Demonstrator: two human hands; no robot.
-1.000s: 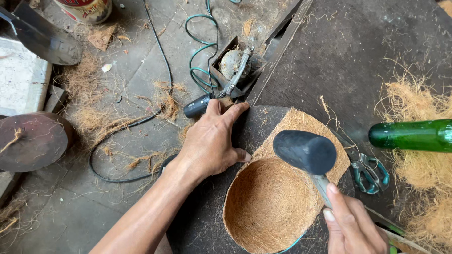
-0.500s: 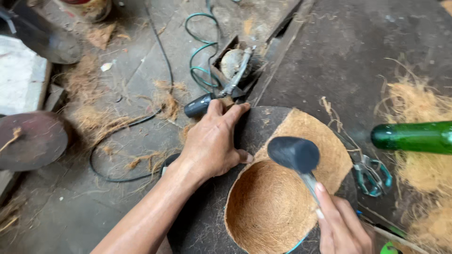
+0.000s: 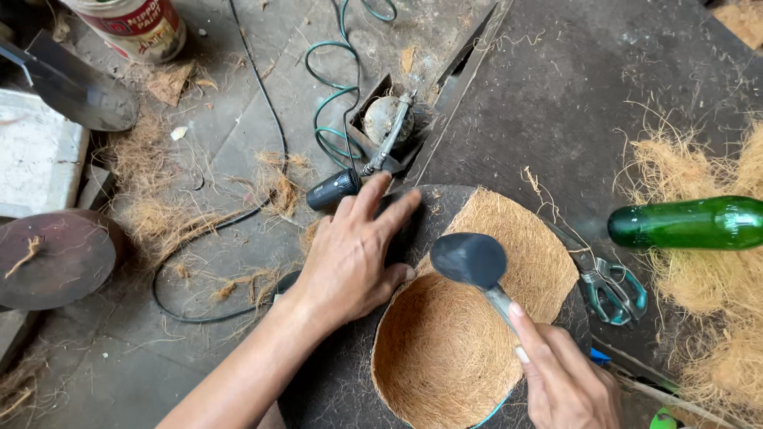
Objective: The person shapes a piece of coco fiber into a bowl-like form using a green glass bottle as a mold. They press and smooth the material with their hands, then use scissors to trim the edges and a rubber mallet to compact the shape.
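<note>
I am closing my right hand (image 3: 568, 381) around the metal handle of a black rubber-headed mallet (image 3: 470, 260), its head hanging just above the brown coconut-fibre bowl liner (image 3: 445, 357) sitting in a round dark mould (image 3: 342, 389). My left hand (image 3: 354, 254) is lying flat and open, gripping nothing, pressing on the mould's dark rim beside the liner. Green-handled scissors (image 3: 612, 287) and a green glass bottle (image 3: 691, 223) are lying to the right.

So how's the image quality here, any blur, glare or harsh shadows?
Head view: soft, even daylight with weak shadows; a pale highlight runs along the green bottle; the mallet head in the right hand looks slightly smeared, while the left hand and coir bowl stay sharp.
</note>
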